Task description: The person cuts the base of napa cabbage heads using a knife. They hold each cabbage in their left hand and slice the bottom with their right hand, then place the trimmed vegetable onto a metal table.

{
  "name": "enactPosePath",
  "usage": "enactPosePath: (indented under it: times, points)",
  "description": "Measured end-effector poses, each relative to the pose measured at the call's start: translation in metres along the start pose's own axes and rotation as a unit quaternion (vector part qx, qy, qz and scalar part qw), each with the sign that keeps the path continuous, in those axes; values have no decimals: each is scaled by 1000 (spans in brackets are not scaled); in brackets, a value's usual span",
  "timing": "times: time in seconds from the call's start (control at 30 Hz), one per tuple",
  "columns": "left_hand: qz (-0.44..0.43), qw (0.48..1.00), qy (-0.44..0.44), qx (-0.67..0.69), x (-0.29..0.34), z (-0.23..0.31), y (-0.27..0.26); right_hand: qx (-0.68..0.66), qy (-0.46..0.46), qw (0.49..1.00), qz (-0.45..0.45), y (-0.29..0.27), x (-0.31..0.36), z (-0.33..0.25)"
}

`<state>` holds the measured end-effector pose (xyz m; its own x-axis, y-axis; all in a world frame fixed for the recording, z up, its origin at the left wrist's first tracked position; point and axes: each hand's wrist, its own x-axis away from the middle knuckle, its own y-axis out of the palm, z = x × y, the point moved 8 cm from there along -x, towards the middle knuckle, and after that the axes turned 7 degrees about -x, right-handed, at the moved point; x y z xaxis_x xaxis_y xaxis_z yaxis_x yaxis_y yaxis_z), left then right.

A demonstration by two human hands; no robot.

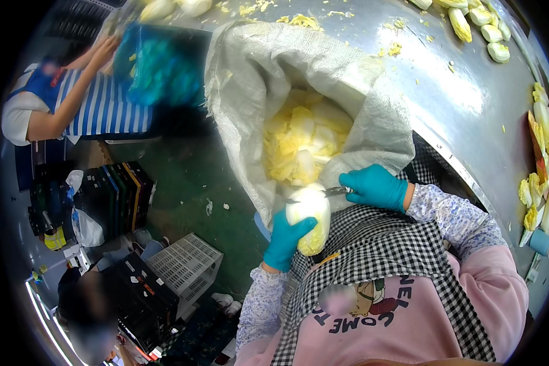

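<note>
Grasping a cabbage (315, 210) in the gloved left hand (287, 240), thumb across its side, leafy end toward the body; clutching a knife (335, 191) in the gloved right hand (374, 188), with blade pointed at the white base and probably touching it, though too small there to be sure. Standing at a metal table (457, 104), with a co-worker (49, 113) in a striped apron at upper left. Facing a white woven sack (241, 73), wide-mouthed at the table's near edge, and holding the cabbage by its near rim, just before the pale heap (305, 134) inside. Wearing a checked apron (378, 238) over pink. Flanked by a blue bag (165, 67) near the co-worker and a grey crate (183, 262) on the floor. Surrounded by spare cabbages (491, 33), upper right, and yellow scraps (394, 49).
</note>
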<state>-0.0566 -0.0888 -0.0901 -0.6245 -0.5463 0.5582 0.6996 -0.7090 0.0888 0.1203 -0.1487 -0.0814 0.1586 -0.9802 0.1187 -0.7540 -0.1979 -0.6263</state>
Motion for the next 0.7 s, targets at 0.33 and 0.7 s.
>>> enactPosePath:
  times: [0.33,0.7]
  points:
    - [-45,995,62,-66,12,37,-7,-49,155,984,69,-11,29,38]
    - [-9,989,145,16,-12,47,-7,-339,5,936,94,-65,-12,-65]
